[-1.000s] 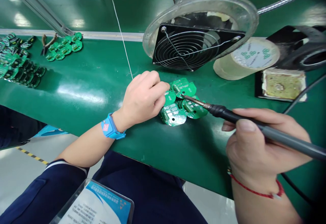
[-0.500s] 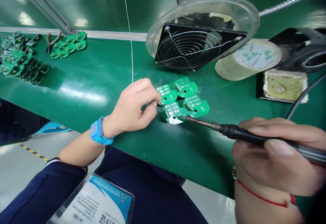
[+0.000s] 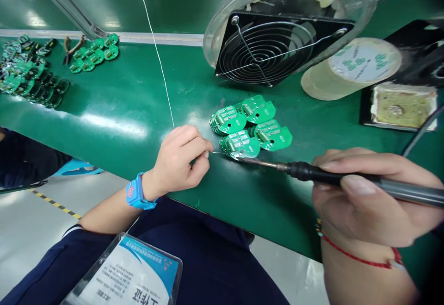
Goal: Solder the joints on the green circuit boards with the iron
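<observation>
My left hand [image 3: 183, 157] pinches a thin strand of solder wire [image 3: 157, 48], which runs down from above into the fist. Its free end pokes out from the fingertips toward the nearest stack of green circuit boards [image 3: 243, 145]. A soldering iron [image 3: 305, 171] lies in my right hand [image 3: 374, 198], gripped like a pen. The iron's tip meets the wire's end at the front lower edge of that stack; whether it touches a board I cannot tell. More stacked boards [image 3: 258, 109] sit right behind and beside it on the green bench.
A round clear hood with a black fan [image 3: 260, 55] stands behind the boards. Right of it are a wide tape roll [image 3: 350, 69] and a soldering sponge [image 3: 404, 106] in its holder. At the far left lie piled boards [image 3: 31, 73], pliers [image 3: 72, 49] and another board group [image 3: 94, 54].
My left hand has drawn back left and down from the boards, baring the solder end. The iron tip has shifted from the front board's top to its lower edge. The view has shifted slightly.
</observation>
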The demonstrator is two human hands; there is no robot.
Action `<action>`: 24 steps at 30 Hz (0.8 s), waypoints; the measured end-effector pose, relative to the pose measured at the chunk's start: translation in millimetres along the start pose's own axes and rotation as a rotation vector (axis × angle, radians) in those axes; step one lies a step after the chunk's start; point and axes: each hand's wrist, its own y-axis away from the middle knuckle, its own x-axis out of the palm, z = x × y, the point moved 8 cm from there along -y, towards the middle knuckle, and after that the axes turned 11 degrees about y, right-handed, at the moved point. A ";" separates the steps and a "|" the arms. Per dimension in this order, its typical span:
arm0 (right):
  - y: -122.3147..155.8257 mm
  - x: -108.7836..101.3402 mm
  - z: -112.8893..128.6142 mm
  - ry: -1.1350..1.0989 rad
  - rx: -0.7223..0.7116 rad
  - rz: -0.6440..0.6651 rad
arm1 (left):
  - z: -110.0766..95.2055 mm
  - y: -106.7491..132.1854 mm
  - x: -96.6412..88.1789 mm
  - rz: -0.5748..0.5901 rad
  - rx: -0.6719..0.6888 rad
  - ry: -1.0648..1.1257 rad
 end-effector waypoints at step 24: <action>1.4 -5.7 -10.9 -0.026 0.083 -0.042 | -10.2 -1.5 19.3 0.044 0.081 -0.110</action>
